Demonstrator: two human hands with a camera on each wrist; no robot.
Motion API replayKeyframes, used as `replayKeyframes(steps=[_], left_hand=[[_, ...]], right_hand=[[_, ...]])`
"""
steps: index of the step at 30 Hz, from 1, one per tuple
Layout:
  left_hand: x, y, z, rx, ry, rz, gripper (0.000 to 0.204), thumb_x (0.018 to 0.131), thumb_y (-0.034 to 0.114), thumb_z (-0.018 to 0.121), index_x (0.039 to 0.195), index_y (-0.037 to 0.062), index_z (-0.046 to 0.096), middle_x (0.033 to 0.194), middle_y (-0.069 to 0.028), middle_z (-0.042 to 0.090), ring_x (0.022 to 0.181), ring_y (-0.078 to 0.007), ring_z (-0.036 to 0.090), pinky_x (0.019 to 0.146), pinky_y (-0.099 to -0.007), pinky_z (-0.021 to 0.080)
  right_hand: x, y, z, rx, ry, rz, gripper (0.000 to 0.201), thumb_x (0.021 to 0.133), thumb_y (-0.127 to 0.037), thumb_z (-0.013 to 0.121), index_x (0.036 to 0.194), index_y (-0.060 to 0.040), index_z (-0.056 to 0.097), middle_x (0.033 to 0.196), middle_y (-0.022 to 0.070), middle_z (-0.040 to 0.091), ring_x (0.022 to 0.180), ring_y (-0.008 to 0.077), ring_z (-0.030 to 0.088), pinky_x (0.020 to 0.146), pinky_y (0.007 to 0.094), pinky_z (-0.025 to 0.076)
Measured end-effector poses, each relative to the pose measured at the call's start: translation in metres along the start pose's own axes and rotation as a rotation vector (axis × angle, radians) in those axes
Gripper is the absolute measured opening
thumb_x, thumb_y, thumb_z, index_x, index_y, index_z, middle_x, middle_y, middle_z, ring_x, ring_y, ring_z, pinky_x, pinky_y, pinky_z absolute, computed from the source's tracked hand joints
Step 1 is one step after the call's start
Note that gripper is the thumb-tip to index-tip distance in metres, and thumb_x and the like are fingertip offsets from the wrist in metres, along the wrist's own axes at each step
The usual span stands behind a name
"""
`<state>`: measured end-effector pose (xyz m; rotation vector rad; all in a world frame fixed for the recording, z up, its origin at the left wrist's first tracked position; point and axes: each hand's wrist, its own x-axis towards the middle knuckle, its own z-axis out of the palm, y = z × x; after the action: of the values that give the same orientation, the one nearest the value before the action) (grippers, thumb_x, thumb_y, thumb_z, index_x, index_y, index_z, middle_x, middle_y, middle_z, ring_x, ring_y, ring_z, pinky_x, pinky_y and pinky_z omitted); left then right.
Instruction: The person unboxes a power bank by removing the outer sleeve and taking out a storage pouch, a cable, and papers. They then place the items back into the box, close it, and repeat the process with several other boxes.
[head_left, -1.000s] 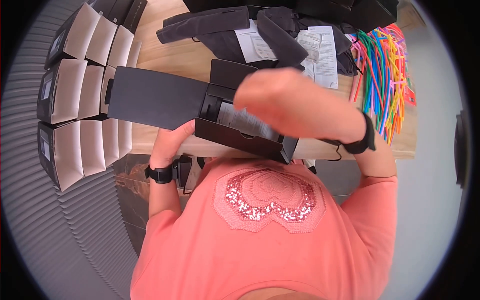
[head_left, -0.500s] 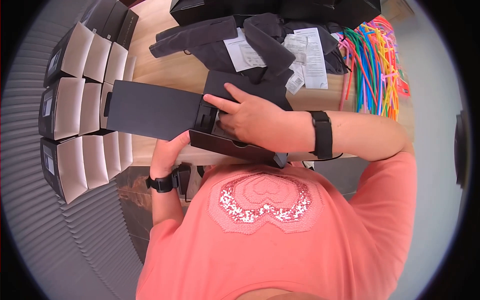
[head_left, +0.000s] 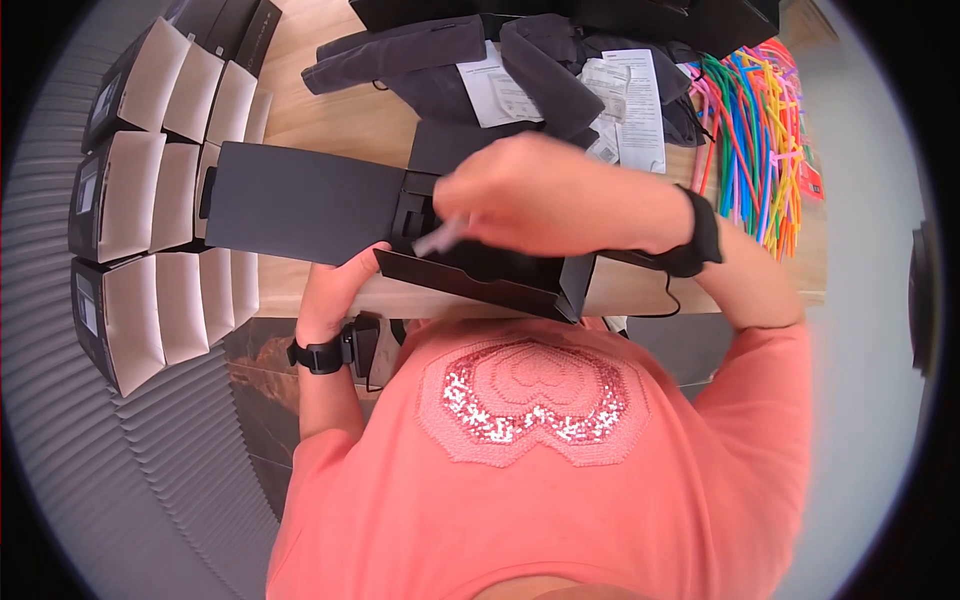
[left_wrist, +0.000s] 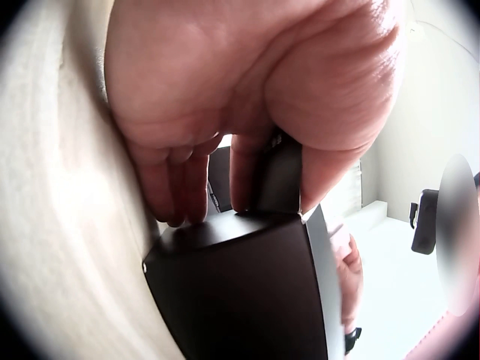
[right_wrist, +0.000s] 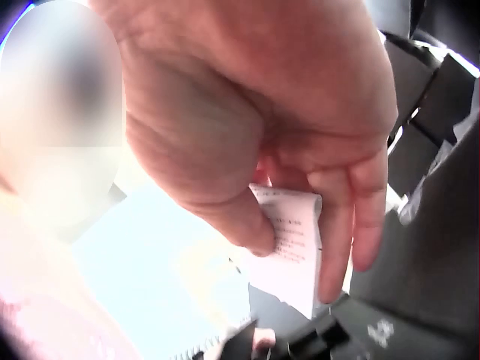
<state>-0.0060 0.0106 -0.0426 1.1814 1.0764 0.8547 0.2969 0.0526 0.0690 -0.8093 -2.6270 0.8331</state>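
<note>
An open black box [head_left: 480, 285] sits near the table's front edge, its long lid flap [head_left: 310, 200] spread to the left. At its left end my left hand [head_left: 342, 290] grips it, thumb by the rim; the left wrist view shows fingers and thumb around the end of the box [left_wrist: 232, 292]. My right hand [head_left: 545, 195], slightly blurred, is over the box's opening. Between thumb and fingers it pinches a small folded leaflet [right_wrist: 289, 240] with printed lines. Inside, the visible part of the box is dark; the hand hides the rest.
Stacked boxes [head_left: 135, 195] with pale open ends stand at the left. Behind the box lie dark grey fabric pieces [head_left: 400, 50] with printed sheets [head_left: 640, 110] on them. A bundle of long, thin coloured strips [head_left: 755, 140] lies at the right, and a large black case [head_left: 600, 15] at the back.
My right hand reached down into the box, where a printed paper lay, and has lifted with the leaflet pinched in it. The left hand keeps its hold on the box.
</note>
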Motion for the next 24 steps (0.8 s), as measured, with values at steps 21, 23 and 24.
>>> replayKeyframes(steps=[21,23,24], left_hand=[[-0.004,0.03,0.018,0.121,-0.031,0.081,0.029,0.092,0.012,0.07,0.117,-0.0007,0.064,0.112,-0.0015,0.063,0.101,-0.0134,0.057,0.09,-0.0302,0.047],[-0.007,0.036,0.02,0.192,-0.026,0.062,0.026,0.092,0.008,0.067,0.116,-0.0014,0.064,0.111,-0.0022,0.063,0.101,-0.0137,0.057,0.089,-0.0307,0.047],[-0.008,0.039,0.023,0.193,-0.04,0.08,0.026,0.092,0.008,0.067,0.116,-0.0014,0.064,0.111,-0.0022,0.063,0.101,-0.0137,0.057,0.089,-0.0307,0.047]], right_hand=[[-0.12,-0.016,0.021,0.161,0.376,0.635,0.029,0.089,-0.018,0.067,0.111,-0.0002,0.061,0.094,0.0205,0.065,0.09,0.0395,0.062,0.077,0.0451,0.05],[-0.124,-0.011,0.044,0.244,0.347,0.658,0.025,0.09,-0.016,0.066,0.109,0.0,0.062,0.092,0.0201,0.065,0.088,0.0395,0.062,0.077,0.0446,0.05],[-0.121,-0.007,0.061,0.3,0.521,0.577,0.02,0.09,-0.014,0.064,0.104,0.0001,0.063,0.089,0.0192,0.064,0.085,0.0389,0.062,0.075,0.0446,0.049]])
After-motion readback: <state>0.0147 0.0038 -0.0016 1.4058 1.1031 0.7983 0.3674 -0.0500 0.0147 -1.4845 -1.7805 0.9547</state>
